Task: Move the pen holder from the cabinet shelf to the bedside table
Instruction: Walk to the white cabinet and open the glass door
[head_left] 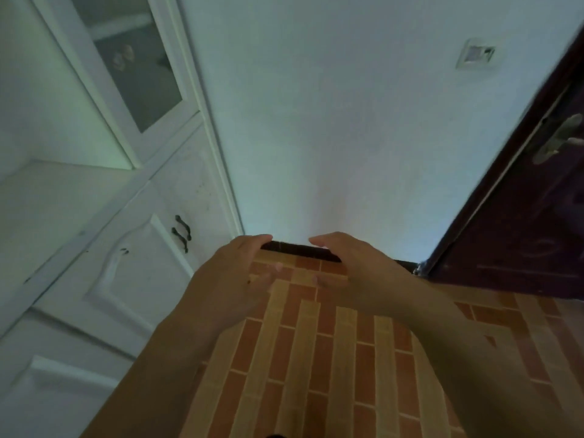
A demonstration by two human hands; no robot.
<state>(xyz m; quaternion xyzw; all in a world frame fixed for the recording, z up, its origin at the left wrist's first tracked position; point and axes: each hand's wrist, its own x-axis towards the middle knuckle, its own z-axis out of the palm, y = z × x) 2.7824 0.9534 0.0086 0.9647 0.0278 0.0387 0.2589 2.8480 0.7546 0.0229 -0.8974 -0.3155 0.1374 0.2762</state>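
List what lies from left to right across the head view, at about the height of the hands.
White cabinet door with black curved handles → left hand, open and empty → right hand, open and empty → dark purple-brown wooden door. The pen holder is not visible.

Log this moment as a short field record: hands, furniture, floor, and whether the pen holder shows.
left hand: bare left hand, open, holding nothing, palm turned inward
right hand: bare right hand, open, holding nothing, facing the left
cabinet: white wooden cabinet at left, with a glass-paned upper door and black curved handles on the lower doors
door: dark purple-brown door at right with a metal lever handle
wall: plain white wall with a white switch plate
floor: orange and tan brick-pattern tiles
pen holder: not in view
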